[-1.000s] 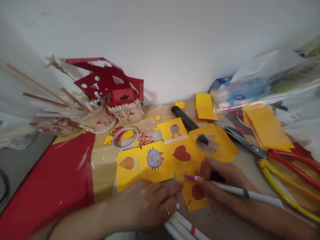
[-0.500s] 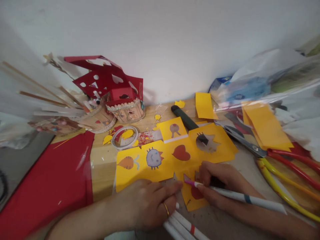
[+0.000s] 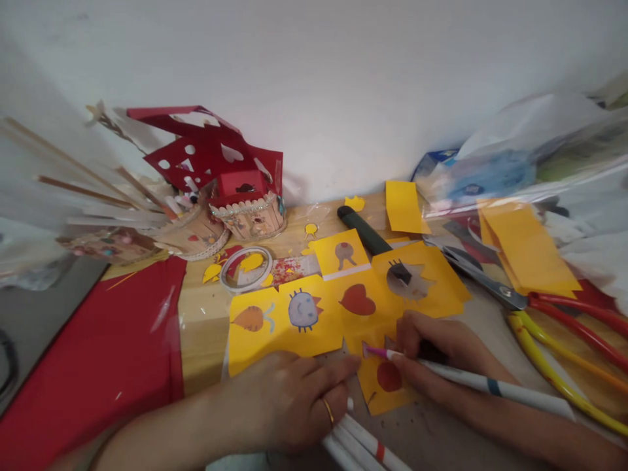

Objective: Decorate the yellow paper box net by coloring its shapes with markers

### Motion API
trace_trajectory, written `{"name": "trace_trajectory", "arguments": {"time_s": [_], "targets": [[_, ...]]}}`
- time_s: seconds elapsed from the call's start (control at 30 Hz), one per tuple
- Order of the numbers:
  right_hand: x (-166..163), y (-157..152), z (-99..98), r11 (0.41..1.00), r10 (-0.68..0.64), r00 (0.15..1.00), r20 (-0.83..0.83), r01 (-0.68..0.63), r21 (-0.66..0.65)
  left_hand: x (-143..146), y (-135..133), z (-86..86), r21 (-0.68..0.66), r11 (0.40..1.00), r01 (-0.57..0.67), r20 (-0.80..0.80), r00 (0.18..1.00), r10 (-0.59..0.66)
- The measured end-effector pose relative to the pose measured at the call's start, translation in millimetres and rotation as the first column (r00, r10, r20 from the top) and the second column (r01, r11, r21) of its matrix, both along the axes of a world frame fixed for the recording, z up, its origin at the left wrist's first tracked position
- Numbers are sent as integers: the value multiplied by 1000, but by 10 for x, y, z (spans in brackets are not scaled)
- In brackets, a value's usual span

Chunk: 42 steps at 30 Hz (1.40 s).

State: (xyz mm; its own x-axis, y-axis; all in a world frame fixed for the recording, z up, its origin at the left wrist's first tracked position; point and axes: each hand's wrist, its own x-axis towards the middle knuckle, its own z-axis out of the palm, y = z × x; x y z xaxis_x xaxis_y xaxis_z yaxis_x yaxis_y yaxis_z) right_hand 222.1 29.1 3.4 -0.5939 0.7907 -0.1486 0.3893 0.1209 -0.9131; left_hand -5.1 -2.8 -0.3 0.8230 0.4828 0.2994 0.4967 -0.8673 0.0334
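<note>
My right hand (image 3: pixel 432 353) grips a white marker (image 3: pixel 490 386) with a pink tip; the tip touches the lower flap of a yellow paper cut-out (image 3: pixel 314 314), just above a red shape (image 3: pixel 389 377). The cut-out is a flat cross of squares with drawings: an orange leaf, a blue-grey face, a red heart (image 3: pixel 357 299). My left hand (image 3: pixel 289 399), with a ring, presses flat on the cut-out's near edge. Under that hand lie several white markers (image 3: pixel 363 445).
A red paper sheet (image 3: pixel 93 353) covers the table's left. A tape roll (image 3: pixel 245 269), stick-built holders (image 3: pixel 250 219) with red cut paper, a black-handled tool (image 3: pixel 363 230), scissors (image 3: pixel 495 284) with red and yellow handles, yellow paper pieces (image 3: pixel 527 252) and plastic bags (image 3: pixel 530 157) sit behind and right.
The marker tip has made small movements over the lower flap, first left and down, then back right. My left hand has stayed in place.
</note>
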Motion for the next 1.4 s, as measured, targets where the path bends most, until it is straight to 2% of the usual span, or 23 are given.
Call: {"name": "trace_trajectory", "arguments": {"time_s": [0.13, 0.47, 0.53, 0.6, 0.7, 0.8, 0.87, 0.97, 1.0, 1.03, 1.1, 1.17, 1.2, 1.27, 1.4], "targets": [[5, -5, -33, 1000, 5, 1000, 12, -5, -10, 5, 9, -1, 3, 1000, -1, 13, 1000, 1], [16, -16, -36, 998, 6, 999, 47, -9, 59, 6, -3, 2, -11, 1000, -14, -10, 1000, 14], [24, -7, -24, 996, -47, 998, 38, 44, 74, 6, 1, -7, 5, 1000, -14, -5, 1000, 14], [26, 11, -1, 979, -171, 985, -11, 171, 113, 4, 5, -13, 17, 1000, -2, -11, 1000, 2], [31, 43, 37, 891, -380, 916, -131, 400, 215, -3, -1, -16, 44, 999, 4, -6, 1000, -3], [64, 79, 53, 775, -477, 854, -209, 520, 358, -17, -11, -9, 69, 998, 12, 25, 1000, -14], [105, 123, 52, 665, -527, 828, -188, 540, 516, -32, -9, 1, 93, 995, 45, 33, 998, -48], [173, 230, 42, 450, -667, 740, -87, 494, 744, -64, 13, 17, 169, 985, 41, 46, 998, -49], [191, 267, 39, 432, -692, 721, -37, 454, 780, -76, 23, 23, 200, 980, 23, 46, 998, -32], [205, 300, 38, 443, -702, 712, 22, 413, 796, -88, 32, 29, 231, 973, 6, 42, 999, -16], [221, 342, 44, 536, -678, 721, 141, 354, 766, -109, 44, 41, 277, 961, 14, 12, 1000, -18], [221, 345, 63, 627, -631, 754, 180, 360, 691, -121, 46, 50, 297, 952, 77, -27, 997, -72], [217, 334, 77, 653, -614, 772, 164, 381, 654, -125, 44, 52, 305, 945, 115, -43, 993, -107], [206, 298, 112, 647, -616, 782, 91, 437, 625, -127, 38, 47, 319, 933, 169, -64, 986, -157], [182, 217, 186, 527, -683, 724, -96, 580, 622, -129, 37, 12, 341, 925, 170, -58, 985, -159]]}}
